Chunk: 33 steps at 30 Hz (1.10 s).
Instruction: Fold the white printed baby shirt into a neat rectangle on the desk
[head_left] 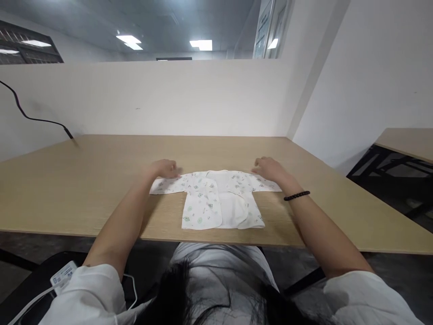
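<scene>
A small white baby shirt (203, 203) with a light print of little green and grey figures lies spread on the table, its sleeves stretched out to both sides. Its front panels lie slightly apart, showing the plain white inside. Above the far edge of the left sleeve is my left hand (165, 168), a little blurred, fingers loosely bent and holding nothing I can see. My right hand (267, 168), with a dark beaded bracelet at the wrist, hovers over the other sleeve. Its fingers are bent and apart, with no cloth visible between them.
The light wooden table (111, 153) meets a low white partition (189, 97) at the back. A black cable (40, 119) comes down at the left. A white device (64, 276) with a cable hangs by my left sleeve. Another table (406, 140) stands at the right.
</scene>
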### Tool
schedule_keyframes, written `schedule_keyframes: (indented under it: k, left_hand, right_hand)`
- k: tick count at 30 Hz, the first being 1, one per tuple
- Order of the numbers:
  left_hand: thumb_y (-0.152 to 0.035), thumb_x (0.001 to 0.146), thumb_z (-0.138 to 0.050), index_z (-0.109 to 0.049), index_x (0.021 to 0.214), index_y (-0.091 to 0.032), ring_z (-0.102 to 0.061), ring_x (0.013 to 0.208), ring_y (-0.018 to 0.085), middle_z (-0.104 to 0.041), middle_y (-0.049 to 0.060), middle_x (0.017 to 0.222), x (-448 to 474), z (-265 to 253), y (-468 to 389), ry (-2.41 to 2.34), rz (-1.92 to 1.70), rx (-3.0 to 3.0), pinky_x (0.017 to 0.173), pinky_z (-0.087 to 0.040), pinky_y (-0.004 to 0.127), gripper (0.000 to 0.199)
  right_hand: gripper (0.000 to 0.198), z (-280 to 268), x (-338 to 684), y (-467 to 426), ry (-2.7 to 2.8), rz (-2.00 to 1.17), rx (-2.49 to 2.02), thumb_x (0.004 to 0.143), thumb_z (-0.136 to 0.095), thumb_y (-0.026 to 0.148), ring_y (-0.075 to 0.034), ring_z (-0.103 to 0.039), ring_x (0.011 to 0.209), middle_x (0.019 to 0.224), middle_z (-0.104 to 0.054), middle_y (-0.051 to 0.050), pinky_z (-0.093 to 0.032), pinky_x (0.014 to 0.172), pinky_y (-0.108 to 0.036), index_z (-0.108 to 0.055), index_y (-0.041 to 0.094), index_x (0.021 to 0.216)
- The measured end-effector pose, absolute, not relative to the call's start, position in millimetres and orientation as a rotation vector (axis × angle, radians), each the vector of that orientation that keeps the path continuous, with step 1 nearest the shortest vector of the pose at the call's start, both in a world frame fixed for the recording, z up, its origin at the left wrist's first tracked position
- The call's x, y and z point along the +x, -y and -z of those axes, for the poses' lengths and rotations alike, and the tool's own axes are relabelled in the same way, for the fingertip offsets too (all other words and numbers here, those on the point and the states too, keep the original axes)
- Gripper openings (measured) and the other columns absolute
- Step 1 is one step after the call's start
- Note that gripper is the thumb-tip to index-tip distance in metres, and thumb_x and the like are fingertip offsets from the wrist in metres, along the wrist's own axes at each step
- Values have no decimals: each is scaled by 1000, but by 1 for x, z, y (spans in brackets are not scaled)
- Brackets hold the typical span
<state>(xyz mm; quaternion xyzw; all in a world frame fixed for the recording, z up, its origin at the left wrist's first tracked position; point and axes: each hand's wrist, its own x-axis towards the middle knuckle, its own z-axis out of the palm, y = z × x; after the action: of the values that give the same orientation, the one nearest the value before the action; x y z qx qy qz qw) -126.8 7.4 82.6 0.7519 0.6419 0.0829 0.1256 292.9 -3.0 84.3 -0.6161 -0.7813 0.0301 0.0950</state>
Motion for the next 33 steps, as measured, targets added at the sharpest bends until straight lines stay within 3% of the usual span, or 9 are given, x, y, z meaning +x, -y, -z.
schedule_keyframes:
  k: [3, 6, 12, 18, 25, 33]
  left_hand:
    - [-55, 80, -58, -66, 98, -22, -64, 99, 27, -71, 11, 112, -77, -74, -1, -1690, -452, 2352, 85, -46, 33, 39]
    - [-46, 88, -51, -69, 97, -20, -65, 90, 25, -73, 12, 101, -30, -58, 10, -1388, -616, 2463, 82, -47, 32, 33]
    - [-35, 86, -54, -66, 63, -21, -65, 77, 26, -70, 11, 72, -3, -32, 19, -1361, -690, 2420, 78, -46, 35, 30]
    - [-30, 80, -61, -73, 83, -21, -66, 74, 23, -74, 7, 80, -2, -27, 16, -1389, -795, 2285, 74, -47, 32, 16]
    - [-27, 74, -70, -70, 78, -20, -66, 76, 23, -72, 6, 73, 2, -22, 17, -1424, -950, 2122, 76, -50, 34, 8]
    - [-27, 75, -70, -68, 91, -16, -67, 78, 17, -73, 8, 88, 10, -13, 16, -1320, -1190, 1848, 76, -53, 31, 19]
  right_hand:
    - [31, -80, 250, 22, 2486, -182, -1562, 91, -59, 50, -20, -62, 78, 93, -71, -9, -38, 65, -28, -64, 20, 89]
    - [31, -72, 225, 42, 2657, -220, -1440, 79, -73, 50, -19, -59, 65, 79, -70, -5, -32, 57, -28, -63, 21, 81]
    - [17, -67, 220, 47, 2660, -95, -1459, 85, -60, 19, -21, -58, 66, 72, -66, -9, -28, 60, -31, -59, 19, 68]
    - [13, -64, 208, 37, 2425, -140, -1441, 90, -49, 19, -21, -58, 73, 82, -68, -9, -31, 62, -29, -60, 18, 83]
    - [12, -31, 187, 33, 2215, -339, -1404, 85, -55, 18, -20, -61, 78, 83, -70, -6, -38, 66, -27, -62, 18, 94]
    - [15, -15, 188, 25, 2028, -525, -1338, 83, -54, 20, -17, -62, 73, 78, -70, -2, -43, 67, -25, -64, 18, 94]
